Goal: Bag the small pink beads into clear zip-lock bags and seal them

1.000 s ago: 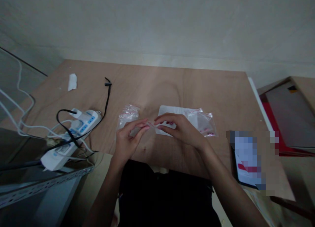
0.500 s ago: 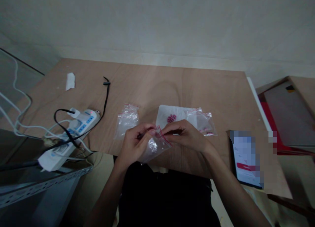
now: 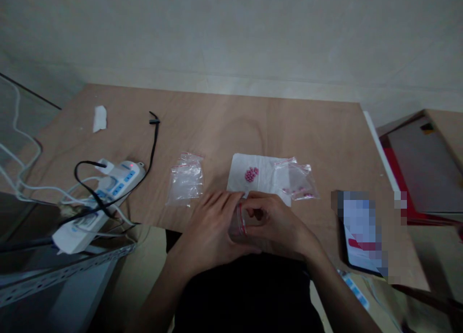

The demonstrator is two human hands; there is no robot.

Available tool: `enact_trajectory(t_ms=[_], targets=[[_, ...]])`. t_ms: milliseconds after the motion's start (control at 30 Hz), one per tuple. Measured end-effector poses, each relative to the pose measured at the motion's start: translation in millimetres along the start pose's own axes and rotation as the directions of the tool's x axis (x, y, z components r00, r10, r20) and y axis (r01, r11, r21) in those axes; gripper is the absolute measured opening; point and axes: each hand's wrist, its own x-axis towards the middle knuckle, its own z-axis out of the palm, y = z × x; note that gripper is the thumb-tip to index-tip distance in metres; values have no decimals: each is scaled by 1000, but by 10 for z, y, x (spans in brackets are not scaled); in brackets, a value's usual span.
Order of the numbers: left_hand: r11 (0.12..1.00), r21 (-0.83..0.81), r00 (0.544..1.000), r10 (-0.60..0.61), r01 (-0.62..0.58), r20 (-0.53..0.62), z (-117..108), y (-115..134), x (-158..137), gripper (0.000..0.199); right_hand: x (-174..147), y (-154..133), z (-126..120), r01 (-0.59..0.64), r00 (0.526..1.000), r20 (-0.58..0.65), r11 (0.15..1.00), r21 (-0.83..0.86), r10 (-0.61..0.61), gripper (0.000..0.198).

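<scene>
At the brown wooden table (image 3: pixel 314 130) by a grey wall (image 3: pixel 231 29), the right hand (image 3: pixel 278 219) pinches a clear, red-striped plastic bag (image 3: pixel 238 224); the left hand (image 3: pixel 213 232) cups it, grip unclear.

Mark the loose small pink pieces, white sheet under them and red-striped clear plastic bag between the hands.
Loose small pink pieces (image 3: pixel 251 174): head view, cluster's middle.
White sheet (image 3: pixel 266 171): head view, bare middle.
Red-striped clear plastic bag (image 3: pixel 242 220): head view, striped edge.

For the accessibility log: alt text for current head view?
Left hand curves around a clear bag, right hand at its red line, at a wooden table. Beyond: pink pieces on a white sheet, more clear bags; power strip left, phone right.
</scene>
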Motion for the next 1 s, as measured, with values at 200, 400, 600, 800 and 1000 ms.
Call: enact_trajectory(t_ms=[200, 400, 600, 800, 1000], targets=[[979, -159, 969, -160, 131, -189, 238, -99, -16, 18, 95, 370, -110, -21, 935, -354, 997, -74, -6, 16], [966, -193, 960, -207, 170, -190, 246, -209, -92, 22, 397, 882, -200, -165, 908, -420, 928, -335, 10, 29], [958, -198, 958, -241, 209, -154, 288, -253, -135, 23, 503, 860, -171, -187, 931, -364, 881, -434, 19, 23], [958, -204, 961, -235, 203, -144, 285, -289, -140, 20, 497, 788, -177, -229, 936, -349, 827, -514, 42, 26], [956, -204, 961, -240, 209, -140, 295, -288, -148, 18, 545, 774, -225, -238, 949, -311, 777, -583, 56, 22]])
